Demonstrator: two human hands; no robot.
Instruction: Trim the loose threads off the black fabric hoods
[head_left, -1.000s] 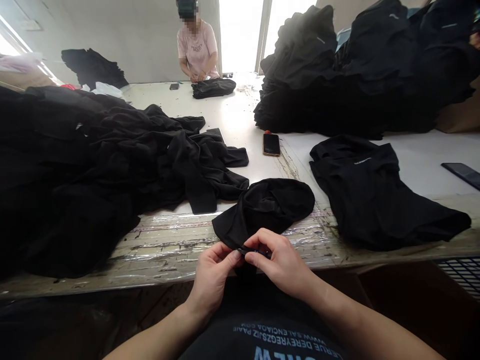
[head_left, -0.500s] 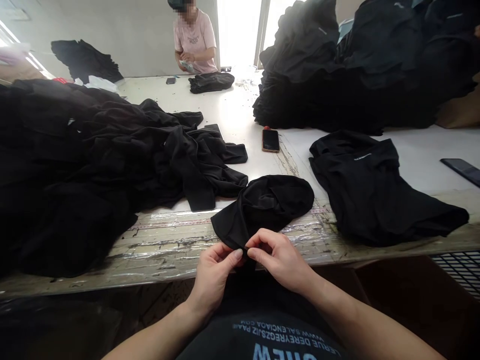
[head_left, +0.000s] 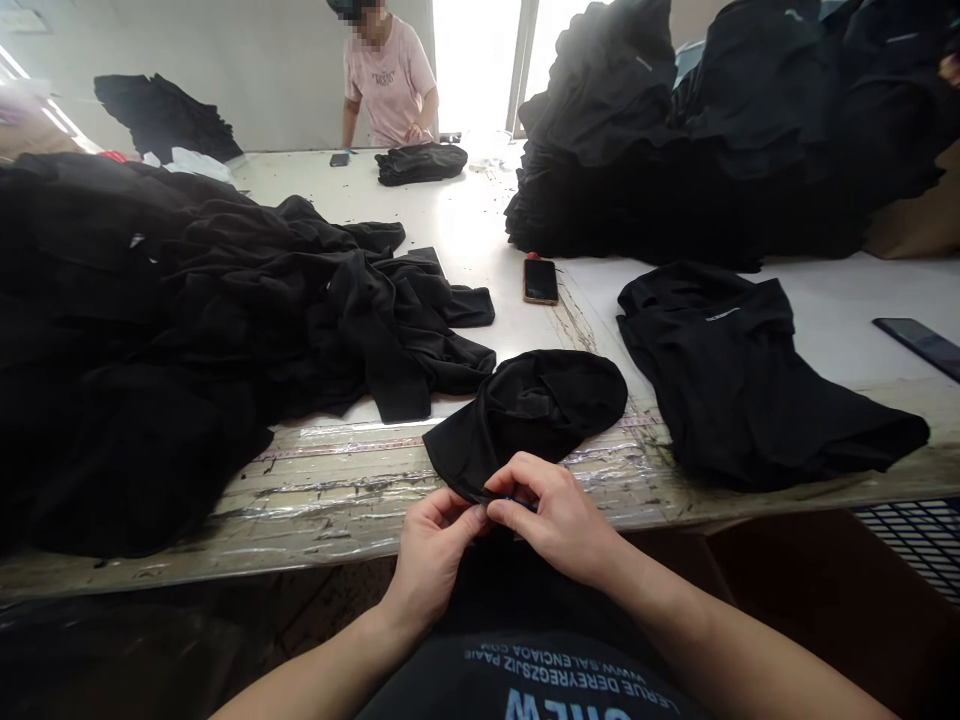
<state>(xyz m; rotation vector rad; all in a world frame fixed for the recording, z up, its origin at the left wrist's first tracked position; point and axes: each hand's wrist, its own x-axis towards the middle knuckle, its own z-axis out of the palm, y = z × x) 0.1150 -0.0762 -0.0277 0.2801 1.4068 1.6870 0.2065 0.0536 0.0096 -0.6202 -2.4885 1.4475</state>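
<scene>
A small black garment (head_left: 536,405) lies bunched at the near edge of the white table (head_left: 480,235), one corner hanging over the edge. My left hand (head_left: 435,555) and my right hand (head_left: 551,515) meet at that corner, both pinching its hem between thumb and fingers. A small dark item sits between the fingertips; what it is cannot be told.
A big heap of black garments (head_left: 165,320) fills the left. A folded black garment (head_left: 742,375) lies right, a tall black stack (head_left: 712,130) behind it. A phone (head_left: 541,280) lies mid-table, another phone (head_left: 919,342) far right. A person in pink (head_left: 388,75) stands at the far end.
My hands stay at the garment's corner, fingertips drawing slightly closer together. The person at the far end has shifted their arms.
</scene>
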